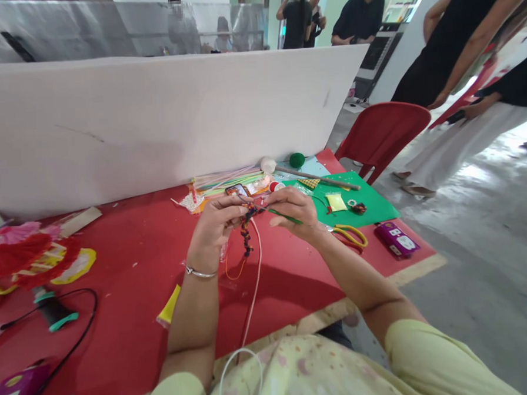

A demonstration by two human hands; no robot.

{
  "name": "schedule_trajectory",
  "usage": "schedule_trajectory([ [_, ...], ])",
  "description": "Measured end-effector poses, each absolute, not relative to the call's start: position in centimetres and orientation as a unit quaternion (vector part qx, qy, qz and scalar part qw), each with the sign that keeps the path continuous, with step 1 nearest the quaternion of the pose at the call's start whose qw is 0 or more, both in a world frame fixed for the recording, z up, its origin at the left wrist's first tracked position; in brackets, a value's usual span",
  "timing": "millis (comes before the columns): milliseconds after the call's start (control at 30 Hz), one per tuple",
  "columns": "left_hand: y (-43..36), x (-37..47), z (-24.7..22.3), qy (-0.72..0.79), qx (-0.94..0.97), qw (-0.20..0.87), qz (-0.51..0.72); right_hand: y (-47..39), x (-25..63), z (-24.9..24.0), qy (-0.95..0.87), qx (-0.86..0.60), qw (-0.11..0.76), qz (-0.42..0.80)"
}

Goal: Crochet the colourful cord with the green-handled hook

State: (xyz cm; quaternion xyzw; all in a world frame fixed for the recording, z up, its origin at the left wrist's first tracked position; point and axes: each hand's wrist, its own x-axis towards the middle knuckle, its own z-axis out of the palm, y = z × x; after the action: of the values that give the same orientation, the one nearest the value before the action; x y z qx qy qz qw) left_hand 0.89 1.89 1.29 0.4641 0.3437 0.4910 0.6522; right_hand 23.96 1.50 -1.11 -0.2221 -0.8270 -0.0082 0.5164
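Note:
Near the middle of the view, a dark twisted cord piece with orange and blue bits [247,236] hangs from my left hand [218,223], whose fingers pinch its upper end. A thin orange loop [236,275] dangles at its lower end. My right hand [296,210] is closed around a thin green-handled tool [286,215], its tip pointing at the pinched end of the cord piece. A pale pink cord [258,262] runs down from near my hands towards my lap.
On the red table [131,299] lie yellow-handled scissors [351,235], a purple pack [397,239], a green sheet [369,201] with small packets, and a glue gun [55,311] with its cable. A white board [153,121] stands behind. People stand beyond a red chair [381,129].

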Motion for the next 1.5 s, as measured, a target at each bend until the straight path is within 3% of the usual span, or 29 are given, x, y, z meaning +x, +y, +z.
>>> schedule_trajectory([
  [300,1.8,0.7,0.9,0.332,0.516,0.635,0.469,1.4,25.5,2.9,-0.89,-0.17,0.423,-0.003],
  [600,1.5,1.0,1.3,0.308,0.524,0.649,0.458,1.0,25.6,4.0,-0.889,-0.151,0.432,0.006],
  [1000,1.3,0.7,1.2,0.333,0.524,0.642,0.449,0.9,26.0,5.7,-0.92,-0.155,0.36,0.023],
  [1133,1.1,0.8,1.5,0.336,0.532,0.644,0.434,1.2,26.3,5.9,-0.905,-0.17,0.371,0.122],
  [1367,0.6,3.2,0.8,0.336,0.555,0.511,0.564,0.8,22.0,0.1,-0.603,-0.332,0.516,0.51],
  [1500,0.6,3.8,0.2,0.369,0.535,0.469,0.598,0.0,18.2,-2.3,-0.481,-0.369,0.601,0.52],
])
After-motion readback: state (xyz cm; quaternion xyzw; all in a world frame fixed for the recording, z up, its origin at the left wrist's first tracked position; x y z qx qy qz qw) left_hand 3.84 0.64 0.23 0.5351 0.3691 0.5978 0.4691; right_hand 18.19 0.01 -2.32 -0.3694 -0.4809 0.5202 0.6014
